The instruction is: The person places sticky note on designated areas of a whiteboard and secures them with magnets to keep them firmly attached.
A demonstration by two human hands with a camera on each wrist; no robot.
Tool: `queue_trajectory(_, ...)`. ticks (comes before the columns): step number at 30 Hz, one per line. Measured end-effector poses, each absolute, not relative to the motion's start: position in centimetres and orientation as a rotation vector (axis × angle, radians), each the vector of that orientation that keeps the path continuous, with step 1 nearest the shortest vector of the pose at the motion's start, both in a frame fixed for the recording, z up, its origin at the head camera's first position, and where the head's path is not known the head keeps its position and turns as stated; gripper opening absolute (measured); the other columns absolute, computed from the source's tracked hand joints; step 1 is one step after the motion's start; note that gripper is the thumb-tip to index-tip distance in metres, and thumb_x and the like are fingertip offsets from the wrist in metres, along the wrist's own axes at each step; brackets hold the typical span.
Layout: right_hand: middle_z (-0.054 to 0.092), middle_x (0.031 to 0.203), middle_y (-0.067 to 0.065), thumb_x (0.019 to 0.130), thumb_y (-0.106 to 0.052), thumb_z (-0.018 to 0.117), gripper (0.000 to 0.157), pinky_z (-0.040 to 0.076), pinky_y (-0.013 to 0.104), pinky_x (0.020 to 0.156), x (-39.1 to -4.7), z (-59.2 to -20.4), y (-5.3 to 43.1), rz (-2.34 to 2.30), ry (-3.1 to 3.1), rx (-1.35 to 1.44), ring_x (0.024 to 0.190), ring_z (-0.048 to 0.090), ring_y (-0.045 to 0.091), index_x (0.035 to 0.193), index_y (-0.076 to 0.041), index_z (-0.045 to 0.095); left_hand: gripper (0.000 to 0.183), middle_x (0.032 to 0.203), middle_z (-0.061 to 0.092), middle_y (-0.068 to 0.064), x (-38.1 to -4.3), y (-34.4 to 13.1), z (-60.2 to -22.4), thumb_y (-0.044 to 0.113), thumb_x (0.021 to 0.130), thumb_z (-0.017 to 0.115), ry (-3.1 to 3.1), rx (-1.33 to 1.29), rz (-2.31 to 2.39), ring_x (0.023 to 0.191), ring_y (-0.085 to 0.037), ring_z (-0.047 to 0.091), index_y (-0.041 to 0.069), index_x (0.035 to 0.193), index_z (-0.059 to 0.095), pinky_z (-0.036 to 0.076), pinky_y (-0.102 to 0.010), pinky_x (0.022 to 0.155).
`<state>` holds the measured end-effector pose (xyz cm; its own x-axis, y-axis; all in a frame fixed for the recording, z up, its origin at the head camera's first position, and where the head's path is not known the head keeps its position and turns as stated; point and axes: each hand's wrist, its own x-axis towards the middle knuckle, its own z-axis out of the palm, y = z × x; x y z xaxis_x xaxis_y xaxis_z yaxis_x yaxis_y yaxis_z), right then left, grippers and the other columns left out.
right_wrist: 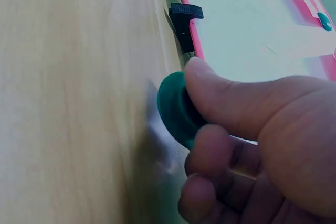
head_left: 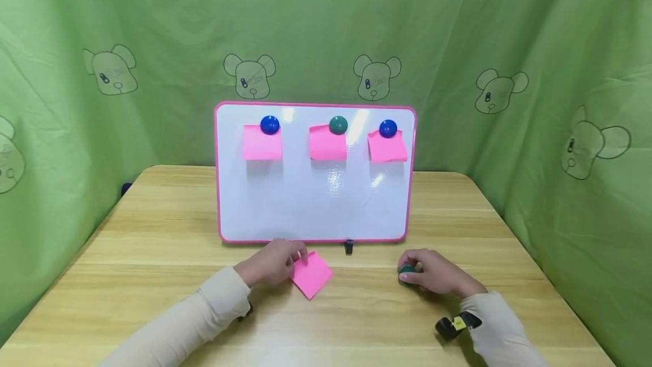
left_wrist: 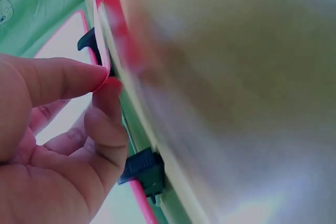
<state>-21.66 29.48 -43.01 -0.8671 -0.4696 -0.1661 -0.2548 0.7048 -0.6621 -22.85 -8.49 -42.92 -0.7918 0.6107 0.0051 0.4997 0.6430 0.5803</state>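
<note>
Between thumb and finger, my left hand [head_left: 277, 262] pinches a pink sticky note [head_left: 312, 276] by one edge, in front of the whiteboard [head_left: 311, 203]. The left wrist view shows the pinched note [left_wrist: 103, 40] almost edge-on. My right hand [head_left: 438, 272] holds a round green magnet [head_left: 407, 271] to the right, low over the table. In the right wrist view the magnet [right_wrist: 176, 111] sits between thumb and fingers. Along the top of the board, three pink notes hang under magnets: a blue one [head_left: 270, 124], a green one [head_left: 338, 124] and another blue one [head_left: 388, 128].
The pink-framed board stands upright on a light wooden table [head_left: 168, 214], held by black feet [head_left: 348, 246] at its lower edge. Behind and beside the table hangs a green curtain [head_left: 316, 16] with bear-head prints.
</note>
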Motion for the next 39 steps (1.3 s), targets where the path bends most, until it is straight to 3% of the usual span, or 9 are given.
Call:
queue_trajectory(5, 0.060, 0.085, -0.002, 0.090, -0.016, 0.069, 0.005, 0.049, 0.028, 0.063, -21.8, -42.6, 29.4, -0.911, 2.653, -0.607, 0.070, 0.054, 0.015, 0.090, -0.014, 0.064, 0.035, 0.096, 0.067, -0.005, -23.3, -9.0, -42.4, -0.015, 0.078, 0.049, 2.706, 0.984, 0.847, 0.088, -0.019, 0.059, 0.011, 0.092, 0.068, 0.050, -0.031, 0.075)
queue_trajectory(10, 0.059, 0.082, 0.002, 0.092, -0.017, 0.067, 0.008, 0.051, 0.029, 0.054, -21.9, -42.5, 29.5, -1.012, 2.638, -0.567, 0.061, 0.056, 0.015, 0.089, -0.010, 0.063, 0.035, 0.099, 0.066, -0.004, -23.6, -9.3, -41.9, -0.014, 0.079, 0.052, 2.695, 0.900, 0.848, 0.087, -0.018, 0.055, 0.012, 0.096, 0.067, 0.049, -0.031, 0.075)
queue_trajectory(15, 0.061, 0.085, 0.002, 0.092, -0.016, 0.067, 0.008, 0.050, 0.027, 0.058, -22.1, -42.7, 29.5, -1.046, 2.699, -0.537, 0.066, 0.056, 0.014, 0.088, -0.010, 0.063, 0.031, 0.094, 0.061, -0.002, -23.8, -9.7, -41.2, -0.012, 0.078, 0.058, 2.687, 0.835, 0.908, 0.085, -0.020, 0.052, 0.010, 0.099, 0.066, 0.048, -0.034, 0.078)
queue_trajectory(18, 0.063, 0.094, 0.004, 0.090, -0.013, 0.068, 0.008, 0.049, 0.028, 0.062, -22.3, -42.7, 29.5, -1.044, 2.749, -0.498, 0.074, 0.056, 0.016, 0.095, -0.008, 0.065, 0.031, 0.099, 0.061, -0.004, -23.9, -10.0, -40.7, -0.010, 0.076, 0.063, 2.707, 0.809, 0.941, 0.089, -0.020, 0.054, 0.009, 0.102, 0.065, 0.049, -0.035, 0.079)
queue_trajectory(23, 0.063, 0.111, 0.012, 0.088, -0.007, 0.067, 0.026, 0.050, 0.031, 0.073, -22.6, -42.5, 29.4, -1.088, 2.795, -0.411, 0.087, 0.058, 0.020, 0.114, -0.002, 0.063, 0.037, 0.111, 0.061, -0.008, -24.0, -10.2, -40.1, -0.009, 0.075, 0.068, 2.746, 0.770, 0.978, 0.092, -0.020, 0.057, 0.007, 0.109, 0.064, 0.053, -0.034, 0.078)
queue_trajectory(26, 0.062, 0.114, 0.014, 0.088, -0.006, 0.067, 0.033, 0.052, 0.031, 0.070, -22.7, -42.3, 29.3, -1.126, 2.779, -0.366, 0.085, 0.059, 0.022, 0.121, 0.000, 0.061, 0.038, 0.113, 0.060, -0.008, -24.0, -10.4, -40.0, -0.008, 0.077, 0.069, 2.761, 0.781, 0.988, 0.092, -0.020, 0.057, 0.008, 0.111, 0.064, 0.053, -0.031, 0.077)
queue_trajectory(35, 0.064, 0.103, 0.014, 0.087, -0.007, 0.068, 0.035, 0.054, 0.028, 0.072, -23.3, -41.7, 29.0, -1.194, 2.825, -0.346, 0.089, 0.062, 0.024, 0.120, 0.003, 0.061, 0.023, 0.096, 0.063, -0.003, -24.4, -11.3, -39.9, -0.006, 0.079, 0.070, 2.796, 0.903, 1.054, 0.089, -0.022, 0.062, 0.012, 0.090, 0.059, 0.054, -0.029, 0.071)
queue_trajectory(39, 0.064, 0.103, 0.016, 0.088, -0.005, 0.068, 0.031, 0.055, 0.027, 0.072, -23.6, -41.4, 28.8, -1.214, 2.853, -0.380, 0.088, 0.063, 0.025, 0.117, 0.003, 0.062, 0.022, 0.095, 0.064, -0.004, -24.6, -11.6, -39.6, -0.006, 0.079, 0.069, 2.802, 0.893, 1.089, 0.086, -0.020, 0.062, 0.010, 0.092, 0.060, 0.054, -0.026, 0.069)
